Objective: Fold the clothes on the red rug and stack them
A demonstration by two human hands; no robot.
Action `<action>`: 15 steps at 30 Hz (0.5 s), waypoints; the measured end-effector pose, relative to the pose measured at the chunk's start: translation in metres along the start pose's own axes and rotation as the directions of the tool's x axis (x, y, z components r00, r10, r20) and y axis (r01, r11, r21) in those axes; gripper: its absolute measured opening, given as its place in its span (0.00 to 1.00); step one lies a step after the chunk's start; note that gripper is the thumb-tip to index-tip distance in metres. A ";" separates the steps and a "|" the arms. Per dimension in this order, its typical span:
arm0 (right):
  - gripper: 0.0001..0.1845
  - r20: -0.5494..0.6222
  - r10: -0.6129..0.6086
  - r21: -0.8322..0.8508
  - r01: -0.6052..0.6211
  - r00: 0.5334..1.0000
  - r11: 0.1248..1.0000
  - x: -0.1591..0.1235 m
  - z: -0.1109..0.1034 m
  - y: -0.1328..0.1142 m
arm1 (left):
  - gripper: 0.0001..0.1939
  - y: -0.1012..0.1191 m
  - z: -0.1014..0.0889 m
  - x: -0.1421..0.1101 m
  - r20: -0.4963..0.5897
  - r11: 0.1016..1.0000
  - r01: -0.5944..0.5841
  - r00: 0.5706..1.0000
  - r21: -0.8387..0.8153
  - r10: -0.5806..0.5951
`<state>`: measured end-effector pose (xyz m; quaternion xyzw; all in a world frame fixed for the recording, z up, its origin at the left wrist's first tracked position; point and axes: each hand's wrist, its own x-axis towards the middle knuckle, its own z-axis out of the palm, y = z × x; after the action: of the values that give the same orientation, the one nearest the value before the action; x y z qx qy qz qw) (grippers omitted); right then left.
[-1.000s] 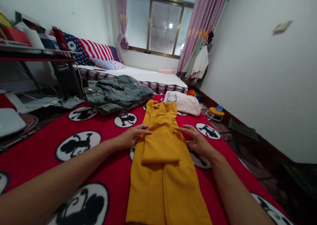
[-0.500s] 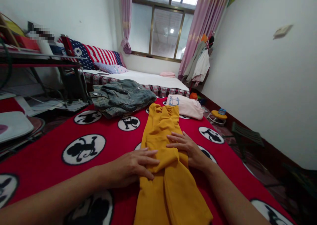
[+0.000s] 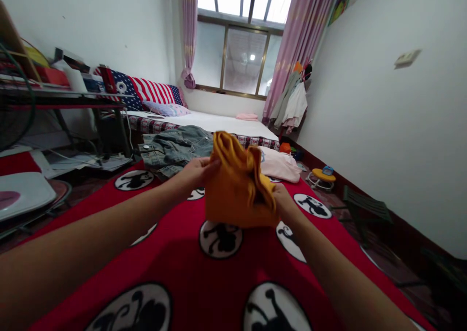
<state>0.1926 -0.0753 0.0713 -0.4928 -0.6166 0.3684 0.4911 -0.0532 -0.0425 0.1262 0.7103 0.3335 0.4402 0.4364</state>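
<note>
A mustard-yellow garment (image 3: 233,195), folded into a thick bundle, is held up over the red blanket (image 3: 204,292) with its monkey prints. My left hand (image 3: 200,169) grips its left side, thumb on top and the other fingers partly hidden. On the right edge, my right hand (image 3: 283,200) is closed around the cloth, its fingertips mostly behind the folds. The garment's exact kind cannot be told from the folds. Just behind lie a crumpled denim garment (image 3: 175,144) on the left and a folded pale pink garment (image 3: 280,165) on the right.
A bed (image 3: 219,122) with a white sheet stands below the window. To the left are a cluttered desk (image 3: 73,97) and a white chair (image 3: 25,190). A yellow stool (image 3: 321,175) and a dark folding stool (image 3: 365,207) stand on the right.
My hands lay flat on the long yellow garment stretched over the blanket. Now both grip it, and it has been folded shorter, lifted and moved away from me.
</note>
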 end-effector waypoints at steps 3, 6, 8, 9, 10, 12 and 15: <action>0.21 -0.397 0.023 -0.093 -0.065 0.918 0.994 0.037 -0.012 0.041 | 0.25 -0.026 0.015 0.050 -0.320 0.948 -0.002 0.941 0.319 0.110; 0.26 -0.555 0.029 -0.180 -0.154 0.831 0.971 0.047 -0.019 0.078 | 0.29 -0.063 0.047 0.059 -0.233 0.760 0.008 0.954 0.650 0.190; 0.29 -0.540 -0.014 -0.232 -0.133 0.841 0.964 0.044 -0.021 0.091 | 0.28 -0.087 0.069 0.049 -0.064 0.670 -0.016 0.993 0.742 0.096; 0.30 -0.517 -0.043 -0.258 -0.108 0.855 0.960 0.041 -0.021 0.093 | 0.28 -0.096 0.078 0.042 -0.002 0.650 -0.024 0.999 0.760 0.039; 0.30 -0.492 -0.069 -0.273 -0.079 0.868 0.959 0.040 -0.021 0.093 | 0.29 -0.104 0.084 0.036 0.044 0.640 -0.030 0.999 0.768 -0.005; 0.27 -0.476 -0.096 -0.246 -0.028 0.874 0.969 0.037 -0.018 0.087 | 0.30 -0.110 0.089 0.029 0.079 0.633 -0.023 0.995 0.774 -0.060; 0.20 -0.576 -0.144 -0.180 0.047 0.805 0.983 0.036 -0.014 0.077 | 0.30 -0.103 0.086 0.025 0.061 0.606 -0.029 0.998 0.795 -0.031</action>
<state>0.2235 -0.0220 0.0113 -0.5877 -0.4862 0.1238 0.6347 0.0265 -0.0084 0.0207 0.8445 0.4795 0.2219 0.0874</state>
